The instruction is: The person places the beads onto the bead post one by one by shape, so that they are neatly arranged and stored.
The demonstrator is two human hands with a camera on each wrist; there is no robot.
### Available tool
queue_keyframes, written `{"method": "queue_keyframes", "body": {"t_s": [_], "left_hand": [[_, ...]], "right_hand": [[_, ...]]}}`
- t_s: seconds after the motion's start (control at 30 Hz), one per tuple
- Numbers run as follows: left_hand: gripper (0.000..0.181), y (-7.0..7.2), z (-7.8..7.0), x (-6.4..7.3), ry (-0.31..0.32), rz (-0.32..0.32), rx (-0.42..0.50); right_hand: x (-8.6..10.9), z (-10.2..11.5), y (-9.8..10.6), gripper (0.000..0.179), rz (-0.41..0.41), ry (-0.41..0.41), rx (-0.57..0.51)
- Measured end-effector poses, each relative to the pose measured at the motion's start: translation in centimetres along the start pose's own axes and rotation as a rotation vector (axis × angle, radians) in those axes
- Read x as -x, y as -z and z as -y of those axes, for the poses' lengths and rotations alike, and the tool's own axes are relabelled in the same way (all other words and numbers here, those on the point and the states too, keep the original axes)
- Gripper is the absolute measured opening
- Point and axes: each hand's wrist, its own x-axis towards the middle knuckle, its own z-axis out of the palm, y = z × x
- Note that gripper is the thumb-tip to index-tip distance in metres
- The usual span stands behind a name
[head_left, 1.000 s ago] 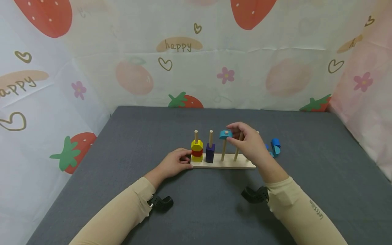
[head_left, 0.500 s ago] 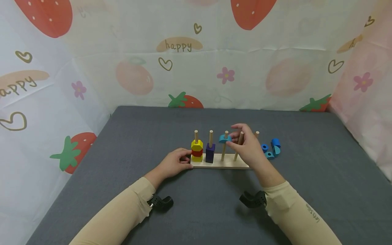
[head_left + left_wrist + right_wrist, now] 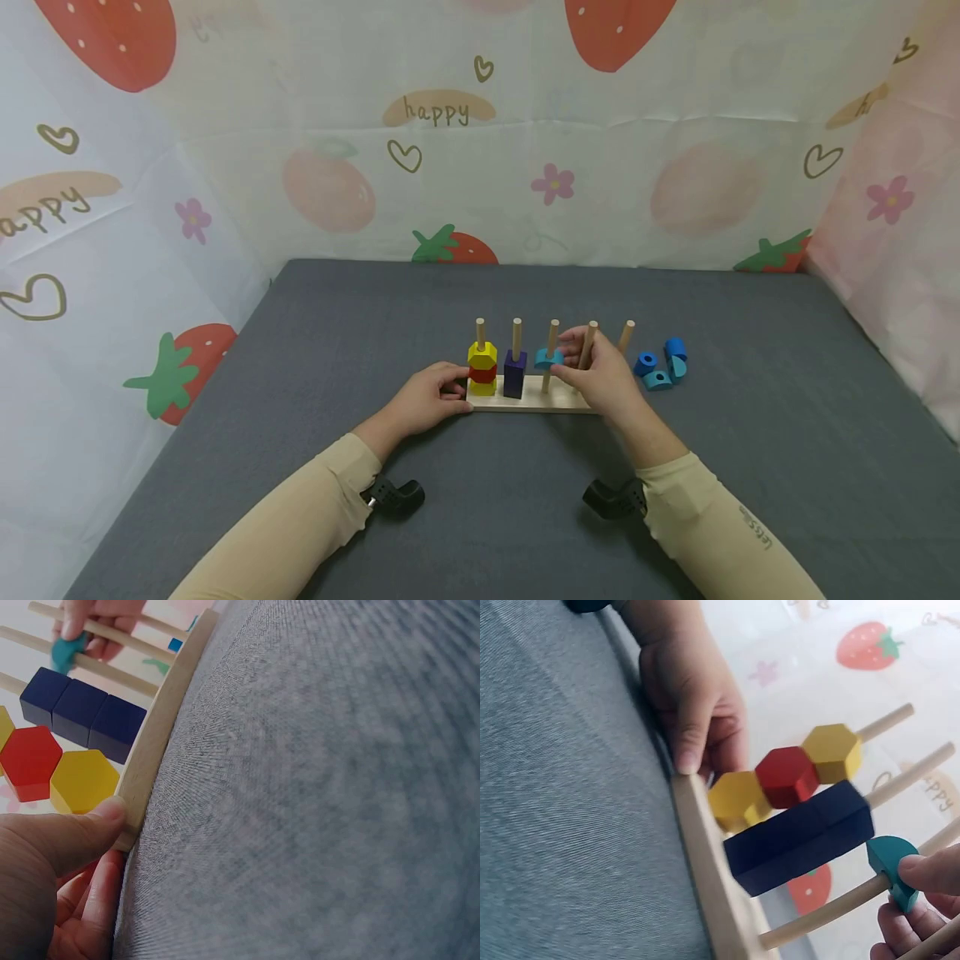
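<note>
A wooden peg board (image 3: 536, 403) with several upright pegs stands on the dark cloth. My left hand (image 3: 424, 398) grips its left end, thumb (image 3: 110, 810) on the front edge. On the leftmost peg sit yellow and red hexagonal blocks (image 3: 482, 375), a red one between two yellow. Dark blue square blocks (image 3: 79, 711) fill the lower part of the second peg. My right hand (image 3: 600, 377) pinches a teal half-round block (image 3: 892, 871) threaded on the third peg, partway down, with bare peg below it. The right hand hides part of the fourth peg's lower end.
Several loose blue blocks (image 3: 658, 380) lie on the cloth just right of the board, behind the right forearm. Two pegs on the right, including the end peg (image 3: 627, 335), carry no blocks. A patterned curtain (image 3: 480, 183) closes off the back and sides.
My right hand has lowered the teal half-round block from the top of the third peg to about midway down. The left hand stays on the board's end.
</note>
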Motion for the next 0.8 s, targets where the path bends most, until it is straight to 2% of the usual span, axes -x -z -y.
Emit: {"method": "queue_keyframes", "body": {"t_s": [0.2,0.43,0.8], "left_hand": [[0.052,0.0,0.0,0.0,-0.002,0.0,-0.002],[0.052,0.0,0.0,0.0,-0.001,0.002,0.004],[0.052,0.0,-0.1,0.1,-0.016,-0.005,0.016]], "right_hand": [[0.0,-0.9,-0.6,0.031,-0.02,-0.044,0.0],[0.2,-2.1,-1.4,0.024,-0.038,-0.116,0.072],[0.3,-2.7,-1.9,0.025,-0.066,-0.107,0.138]]}}
